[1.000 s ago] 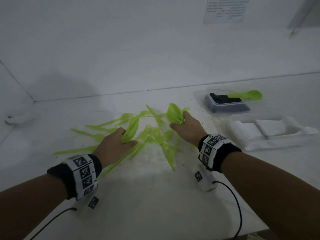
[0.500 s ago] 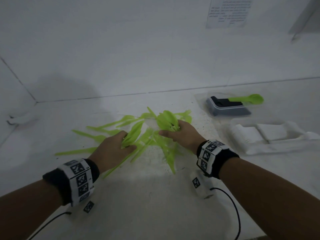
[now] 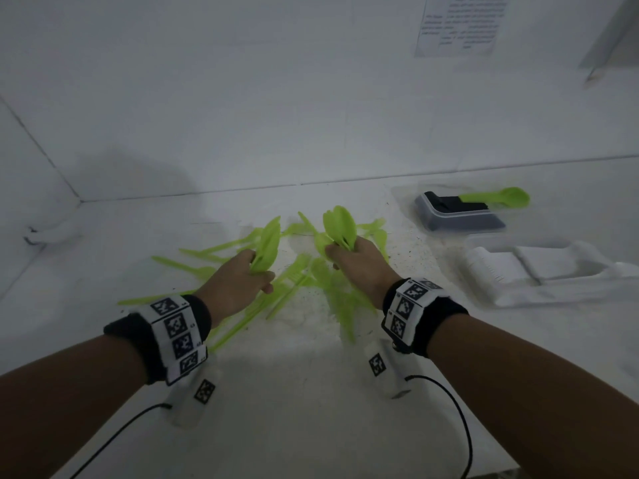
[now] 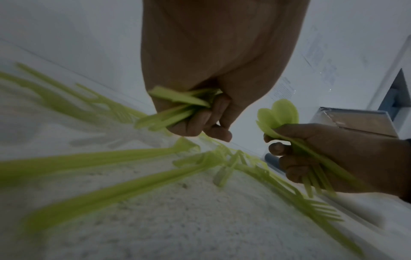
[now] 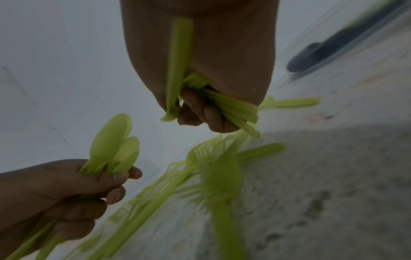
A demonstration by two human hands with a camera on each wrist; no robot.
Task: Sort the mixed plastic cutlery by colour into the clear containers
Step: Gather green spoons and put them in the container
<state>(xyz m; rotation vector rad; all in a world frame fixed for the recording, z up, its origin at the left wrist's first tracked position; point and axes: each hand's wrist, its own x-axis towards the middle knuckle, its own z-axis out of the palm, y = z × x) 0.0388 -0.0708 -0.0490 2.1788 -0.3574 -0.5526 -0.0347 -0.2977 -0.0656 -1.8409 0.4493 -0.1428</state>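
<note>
Hands: while both hover above the pile, the left hand grips a bunch of green spoons, and the right hand grips another green bunch, bowls up.
Loose cutlery: green forks and knives lie scattered at the middle of the surface, under and between the hands.
Surface: white table, grainy, with dark specks.
Containers: a clear container with black cutlery near the far right edge, one green spoon across its rim; beside it a container with white cutlery.
Room: white walls meet at the far left corner; a printed sheet hangs on the wall.
</note>
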